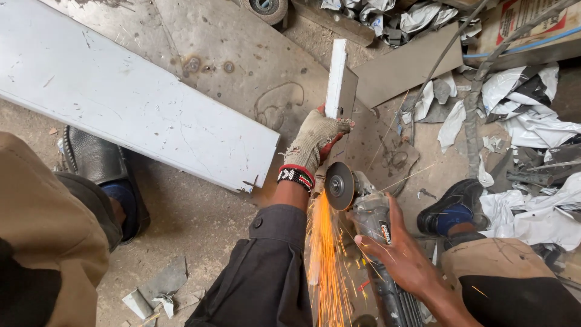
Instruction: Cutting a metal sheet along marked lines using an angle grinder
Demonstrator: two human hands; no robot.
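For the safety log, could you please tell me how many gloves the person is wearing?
1. The glove is on the left hand, which holds the white metal strip. The right hand, on the grinder, is bare. No other gloves show.

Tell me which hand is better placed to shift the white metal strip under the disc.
Left. The gloved left hand already grips the strip just above the disc. The bare right hand is wrapped around the grinder, which is throwing sparks.
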